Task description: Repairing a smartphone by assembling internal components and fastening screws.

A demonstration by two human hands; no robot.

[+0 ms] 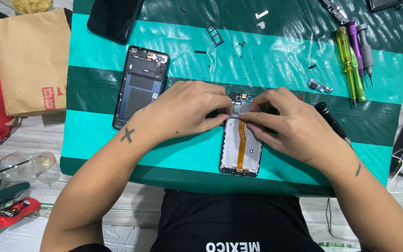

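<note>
Phone frame, opened, lies flat on the striped mat near its front edge: pale metal inner plate, orange ribbon cable running lengthwise, dark circuit board at the top end. Left hand and right hand both press curled fingertips onto the frame's upper part, pinching at the board edge; what they grip is hidden. Mat: glossy woven plastic, teal and dark green bands. Left of the frame, a black rectangular back cover, inside up. Right, just beside the right hand, a black pen-shaped tool. Farther right, translucent yellow and purple screwdrivers. Tiny screws scattered above.
</note>
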